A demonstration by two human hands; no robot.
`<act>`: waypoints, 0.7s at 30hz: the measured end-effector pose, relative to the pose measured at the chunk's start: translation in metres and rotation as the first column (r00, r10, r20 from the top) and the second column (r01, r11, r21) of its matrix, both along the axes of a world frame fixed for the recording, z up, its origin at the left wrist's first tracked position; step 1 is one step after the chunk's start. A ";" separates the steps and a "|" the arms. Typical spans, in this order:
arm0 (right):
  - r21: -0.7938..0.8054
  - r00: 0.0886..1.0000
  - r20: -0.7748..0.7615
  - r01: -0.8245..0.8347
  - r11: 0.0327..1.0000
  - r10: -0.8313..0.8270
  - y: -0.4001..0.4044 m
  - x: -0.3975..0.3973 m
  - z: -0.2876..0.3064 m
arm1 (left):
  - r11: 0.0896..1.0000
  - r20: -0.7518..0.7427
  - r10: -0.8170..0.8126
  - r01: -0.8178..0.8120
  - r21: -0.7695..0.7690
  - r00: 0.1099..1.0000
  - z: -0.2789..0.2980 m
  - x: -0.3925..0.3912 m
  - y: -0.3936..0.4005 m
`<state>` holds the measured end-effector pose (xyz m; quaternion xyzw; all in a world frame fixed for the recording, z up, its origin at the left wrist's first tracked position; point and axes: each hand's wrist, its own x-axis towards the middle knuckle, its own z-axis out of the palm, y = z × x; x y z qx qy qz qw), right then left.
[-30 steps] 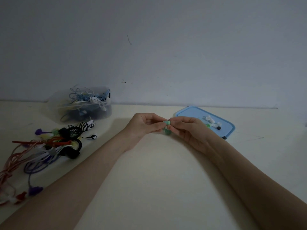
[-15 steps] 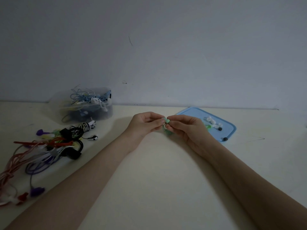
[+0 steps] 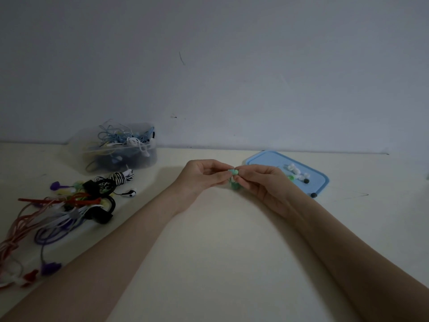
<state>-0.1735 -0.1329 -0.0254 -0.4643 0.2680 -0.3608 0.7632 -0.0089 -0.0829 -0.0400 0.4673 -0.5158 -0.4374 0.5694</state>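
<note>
My left hand (image 3: pixel 204 176) and my right hand (image 3: pixel 260 182) meet above the middle of the cream table (image 3: pixel 209 252). Between their fingertips they pinch a small green earphone (image 3: pixel 232 172); more of it, a green piece (image 3: pixel 235 186), hangs just below the fingers. Both hands have their fingers curled, and most of the earphone is hidden by them. Behind my right hand lies a blue lid (image 3: pixel 318 180) with several small white, green and black ear tips (image 3: pixel 298 174) on it.
A clear plastic tub (image 3: pixel 120 151) full of tangled earphone cables stands at the back left by the wall. A pile of coloured earphones and cables (image 3: pixel 65 205) spreads over the table's left side. One black ear tip (image 3: pixel 313 195) lies beside the lid.
The hands stay together on the green earphone, with only small finger movements. The view has shifted slightly.
</note>
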 end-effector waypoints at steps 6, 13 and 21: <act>-0.047 0.997 0.013 0.079 0.996 -0.078 0.002 0.004 -0.001 | 0.998 -0.061 0.069 -0.068 0.008 0.996 -0.001 -0.002 -0.002; -0.054 0.998 0.013 0.057 0.997 -0.057 0.003 0.002 0.000 | 0.999 0.015 0.031 -0.030 -0.014 0.999 -0.001 -0.001 -0.001; 0.017 1.000 0.010 -0.022 1.000 0.022 0.004 -0.001 0.002 | 0.999 -0.039 -0.044 0.044 0.019 0.998 0.001 0.002 0.000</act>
